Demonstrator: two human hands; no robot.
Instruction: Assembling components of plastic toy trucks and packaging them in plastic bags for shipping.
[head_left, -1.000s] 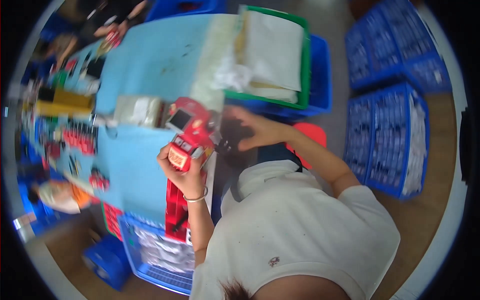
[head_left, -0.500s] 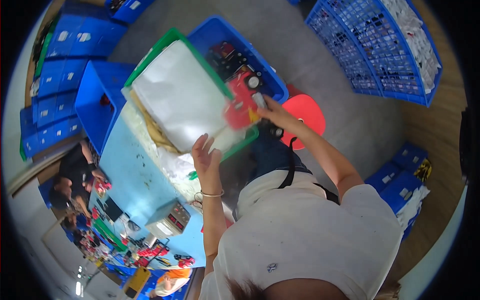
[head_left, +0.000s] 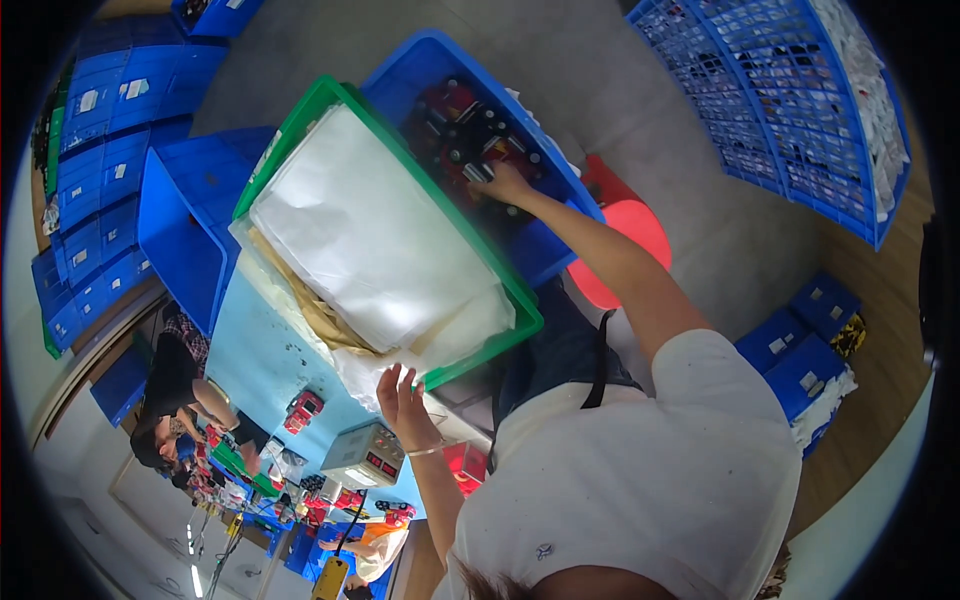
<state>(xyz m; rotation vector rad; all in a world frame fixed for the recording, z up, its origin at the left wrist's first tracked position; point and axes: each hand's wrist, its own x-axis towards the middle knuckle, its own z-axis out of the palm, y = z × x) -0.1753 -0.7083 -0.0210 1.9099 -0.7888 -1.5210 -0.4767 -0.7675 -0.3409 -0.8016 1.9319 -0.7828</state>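
My right hand (head_left: 503, 185) is down inside a blue bin (head_left: 388, 75), its fingers closed on a red and black toy car (head_left: 505, 152). Other red and black toy cars (head_left: 452, 103) lie in the bin beside it. To the left, my left hand (head_left: 405, 408) hangs open with its fingers apart, holding nothing. It is just off the near corner of a green crate (head_left: 525, 318), close to crumpled clear plastic. White sheets (head_left: 370, 215) lie in that crate.
A red stool (head_left: 630, 250) stands right of the bin. On the blue table (head_left: 265, 345) are a grey box with a display (head_left: 365, 457) and a red toy car (head_left: 303, 410). Co-workers (head_left: 165, 400) sit at the table's left. A blue lattice basket (head_left: 770, 110) stands far right; stacked blue bins (head_left: 100, 180) line the left.
My right hand has carried the red toy car from beside the green crate's edge down into the blue bin. My left hand stays open near the crate. The view has shifted slightly.
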